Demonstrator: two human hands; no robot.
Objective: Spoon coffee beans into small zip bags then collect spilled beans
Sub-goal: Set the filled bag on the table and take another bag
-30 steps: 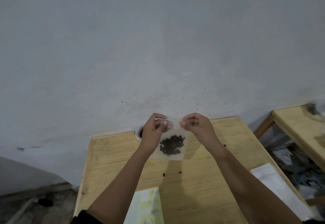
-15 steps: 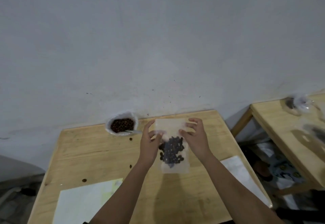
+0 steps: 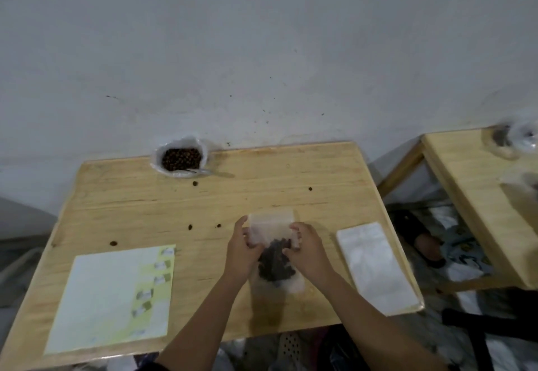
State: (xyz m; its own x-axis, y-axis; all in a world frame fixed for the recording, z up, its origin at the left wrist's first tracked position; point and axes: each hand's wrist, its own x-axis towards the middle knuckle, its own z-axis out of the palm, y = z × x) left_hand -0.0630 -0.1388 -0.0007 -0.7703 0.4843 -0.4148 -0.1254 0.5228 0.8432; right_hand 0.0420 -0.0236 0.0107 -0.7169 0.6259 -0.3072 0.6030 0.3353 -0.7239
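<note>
Clear zip bag (image 3: 272, 226) (beans (image 3: 275, 261) inside)

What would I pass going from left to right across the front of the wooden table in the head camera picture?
Yellow-edged paper sheet → left hand → zip bag, held between both hands → right hand → stack of white bags.

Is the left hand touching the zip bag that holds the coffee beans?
Touching. The head view shows the left hand pinching the left edge of the zip bag, with no gap between them.
</note>
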